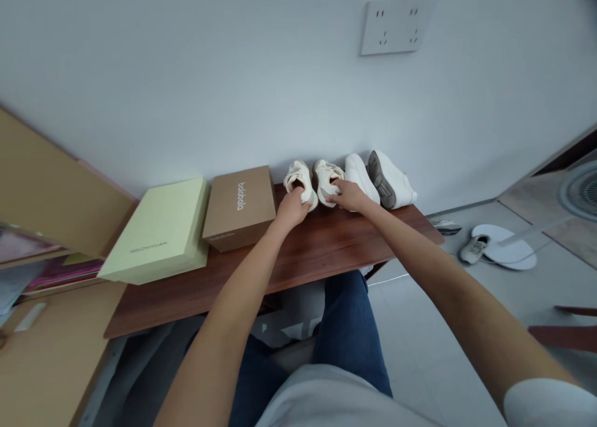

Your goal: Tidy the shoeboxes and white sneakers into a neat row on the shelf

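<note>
Two small cream shoes stand side by side at the back of a dark wooden table (298, 259), against the wall. My left hand (293, 207) is closed on the heel of the left cream shoe (296, 174). On the heel of the right cream shoe (326, 174) my right hand (349, 195) is closed in the same way. Both arms reach forward over the table.
A brown shoebox (240, 206) and a pale green shoebox (161, 231) lie left of the shoes. Two white sneakers (387, 179) stand to the right, one tipped with its sole showing. A fan base (506, 245) and a wooden shelf unit (51, 197) flank the table.
</note>
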A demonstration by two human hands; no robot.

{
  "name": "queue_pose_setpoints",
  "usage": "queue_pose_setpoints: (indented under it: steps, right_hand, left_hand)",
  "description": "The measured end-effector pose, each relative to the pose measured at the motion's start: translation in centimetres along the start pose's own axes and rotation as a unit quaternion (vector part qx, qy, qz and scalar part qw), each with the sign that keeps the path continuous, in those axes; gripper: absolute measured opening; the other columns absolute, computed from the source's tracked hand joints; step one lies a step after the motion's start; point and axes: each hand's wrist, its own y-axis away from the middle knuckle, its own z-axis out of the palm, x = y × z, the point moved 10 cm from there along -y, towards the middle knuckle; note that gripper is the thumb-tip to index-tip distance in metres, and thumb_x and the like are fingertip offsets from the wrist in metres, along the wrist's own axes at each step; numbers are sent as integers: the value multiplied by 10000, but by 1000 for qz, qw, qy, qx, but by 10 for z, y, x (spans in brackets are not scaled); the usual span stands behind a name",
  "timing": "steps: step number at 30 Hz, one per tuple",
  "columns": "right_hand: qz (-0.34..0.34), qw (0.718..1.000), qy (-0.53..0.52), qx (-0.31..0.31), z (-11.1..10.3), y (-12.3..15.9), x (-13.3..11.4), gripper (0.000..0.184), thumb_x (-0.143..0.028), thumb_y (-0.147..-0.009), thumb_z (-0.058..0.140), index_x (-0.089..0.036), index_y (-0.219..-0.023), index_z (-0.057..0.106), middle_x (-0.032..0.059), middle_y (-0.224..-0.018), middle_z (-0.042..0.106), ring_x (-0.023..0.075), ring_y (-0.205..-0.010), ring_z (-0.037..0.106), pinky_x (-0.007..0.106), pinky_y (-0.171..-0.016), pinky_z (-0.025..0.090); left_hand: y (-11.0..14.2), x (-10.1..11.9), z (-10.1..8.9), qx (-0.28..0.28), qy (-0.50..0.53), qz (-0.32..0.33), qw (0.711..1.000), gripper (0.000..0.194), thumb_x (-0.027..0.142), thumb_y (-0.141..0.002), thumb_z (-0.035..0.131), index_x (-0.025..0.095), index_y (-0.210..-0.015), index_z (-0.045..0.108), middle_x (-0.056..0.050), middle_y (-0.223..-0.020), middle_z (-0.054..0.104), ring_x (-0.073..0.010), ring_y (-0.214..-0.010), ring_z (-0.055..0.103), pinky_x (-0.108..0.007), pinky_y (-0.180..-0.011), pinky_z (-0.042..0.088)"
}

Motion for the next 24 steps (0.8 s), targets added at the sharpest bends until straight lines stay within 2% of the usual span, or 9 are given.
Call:
queue_pose_setpoints:
  steps: [2,4,9,13,24]
  right_hand:
    - [-27,995,99,13,-10,-3,-12,446,-326,-830,737,-186,-1228,593,128,-1124,715,271,-999,692,340,-859,519]
    - [-36,986,163,8,-11,-3,-21,434,-312,-844,713,-201,-1244,587,148,-1188,694,313,-1111,648,378,-905,495]
    - [-35,974,220,-34,8,1,-32,434,-287,-880,654,-206,-1292,544,159,-1263,659,316,-1141,630,389,-914,481]
    - [-37,969,240,-44,23,3,-35,441,-287,-895,634,-193,-1309,515,176,-1307,633,318,-1148,630,399,-924,479]
    - [-40,962,260,-66,40,3,-31,412,-289,-906,612,-168,-1287,512,191,-1309,630,308,-1141,640,380,-907,484]
  left_hand:
    - [-4,9,-5,-23,-67,14,997,402,289,-860,635,184,-1239,552,-182,-1228,647,-317,-1157,606,-398,-942,465]
    - [-4,15,-5,-37,-110,13,993,393,250,-860,621,169,-1237,548,-210,-1228,633,-338,-1159,602,-420,-922,477]
    - [3,17,10,-65,-108,-7,992,387,148,-832,620,134,-1213,551,-258,-1233,612,-376,-1221,562,-465,-951,470]
    - [8,13,21,-75,-95,-23,992,386,138,-822,635,112,-1200,561,-278,-1217,619,-392,-1251,545,-485,-984,452]
    - [2,11,25,-90,-119,-23,989,410,123,-820,610,68,-1224,565,-308,-1190,628,-409,-1207,579,-494,-946,475]
